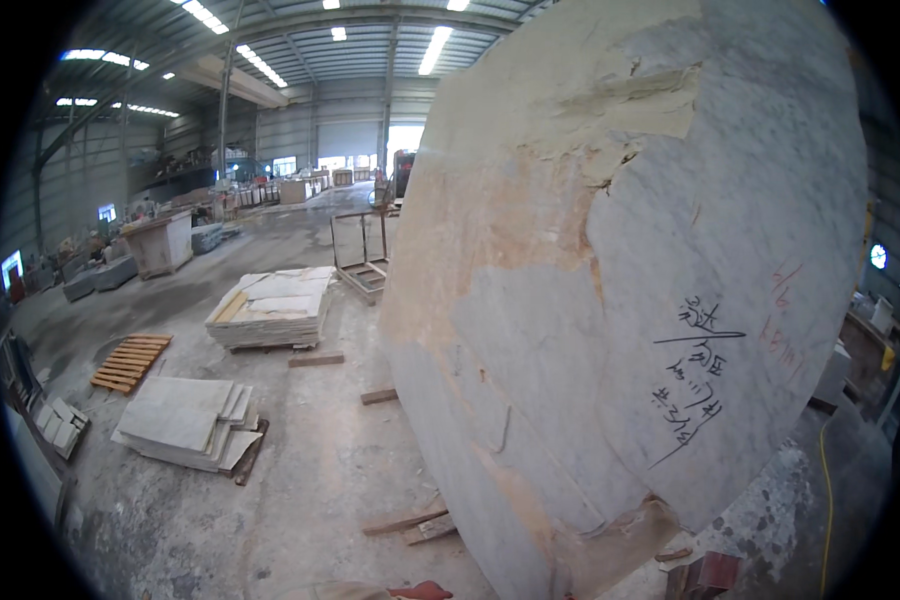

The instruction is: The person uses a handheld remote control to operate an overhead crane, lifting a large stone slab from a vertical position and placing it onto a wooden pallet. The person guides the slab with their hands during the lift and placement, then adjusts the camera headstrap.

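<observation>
Neither of my hands can be made out. A huge grey-white marble slab (610, 330) stands on edge close in front of me and fills the right half of the view. Its upper left is cream and rust-stained, with a rough broken patch near the top. Dark handwriting and fainter red marks are on its right side. At the lower edge a small reddish shape (422, 590) shows beside a beige one (340, 591); too little of either is visible to say what they are.
Stacked slabs (175, 415) and a taller stack of pale sheets (270, 305) lie to the left, near a slatted wooden pallet (132, 362). Timber pieces (410, 522) lie beside the slab's foot. A metal frame (360, 260) stands behind. A yellow hose (827, 510) runs along the right.
</observation>
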`<state>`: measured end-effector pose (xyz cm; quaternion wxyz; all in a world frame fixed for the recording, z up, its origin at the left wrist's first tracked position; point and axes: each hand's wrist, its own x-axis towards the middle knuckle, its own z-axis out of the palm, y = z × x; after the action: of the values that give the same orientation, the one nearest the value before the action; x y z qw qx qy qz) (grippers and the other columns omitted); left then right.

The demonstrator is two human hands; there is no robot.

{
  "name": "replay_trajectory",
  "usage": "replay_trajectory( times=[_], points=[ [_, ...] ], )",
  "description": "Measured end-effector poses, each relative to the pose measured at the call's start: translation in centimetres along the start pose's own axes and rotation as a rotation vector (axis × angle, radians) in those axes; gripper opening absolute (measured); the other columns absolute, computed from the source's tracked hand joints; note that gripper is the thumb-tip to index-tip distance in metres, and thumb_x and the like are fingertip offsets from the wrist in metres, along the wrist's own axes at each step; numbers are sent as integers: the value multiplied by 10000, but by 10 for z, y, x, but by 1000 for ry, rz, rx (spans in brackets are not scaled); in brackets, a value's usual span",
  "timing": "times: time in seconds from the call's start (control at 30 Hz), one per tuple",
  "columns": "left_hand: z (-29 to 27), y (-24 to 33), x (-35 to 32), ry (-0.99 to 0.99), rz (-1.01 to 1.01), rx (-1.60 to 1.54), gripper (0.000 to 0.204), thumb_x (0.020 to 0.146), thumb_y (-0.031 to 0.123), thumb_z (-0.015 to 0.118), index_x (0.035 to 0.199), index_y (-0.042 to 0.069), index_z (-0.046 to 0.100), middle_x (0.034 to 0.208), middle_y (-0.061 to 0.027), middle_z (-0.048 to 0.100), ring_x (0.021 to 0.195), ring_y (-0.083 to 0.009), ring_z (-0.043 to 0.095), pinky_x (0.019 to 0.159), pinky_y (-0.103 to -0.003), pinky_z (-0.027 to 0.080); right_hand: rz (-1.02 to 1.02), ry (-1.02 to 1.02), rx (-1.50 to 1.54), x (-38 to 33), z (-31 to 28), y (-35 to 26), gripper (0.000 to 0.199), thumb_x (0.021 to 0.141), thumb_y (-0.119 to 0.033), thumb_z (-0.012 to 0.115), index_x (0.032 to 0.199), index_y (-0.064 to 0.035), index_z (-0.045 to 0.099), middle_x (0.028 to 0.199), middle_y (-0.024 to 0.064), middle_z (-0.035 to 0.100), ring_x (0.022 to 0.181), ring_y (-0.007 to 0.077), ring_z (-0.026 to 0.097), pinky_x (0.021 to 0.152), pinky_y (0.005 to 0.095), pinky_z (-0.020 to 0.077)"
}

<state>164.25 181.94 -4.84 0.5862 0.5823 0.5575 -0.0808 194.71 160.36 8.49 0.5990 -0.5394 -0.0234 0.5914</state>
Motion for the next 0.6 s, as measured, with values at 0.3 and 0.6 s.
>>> replay_trajectory(
  times=[0.3,0.6],
  points=[
    [-5,-14,12,-23,-1,42,525,787,502,582,961,17,682,848,-85,677,704,-192,632,638,-316,521,31,-45,-80,-17,39,-38,463,922,-305,530,1246,14,445,1073,149,601,917,264,617,785,363,548],
    [0,-41,13,-12,21,11,530,791,504,579,978,20,682,873,-88,685,730,-196,647,660,-320,532,-64,-70,-58,-50,100,-74,426,912,-256,546,1245,-9,450,1132,127,557,971,242,587,777,387,559]
  ],
)
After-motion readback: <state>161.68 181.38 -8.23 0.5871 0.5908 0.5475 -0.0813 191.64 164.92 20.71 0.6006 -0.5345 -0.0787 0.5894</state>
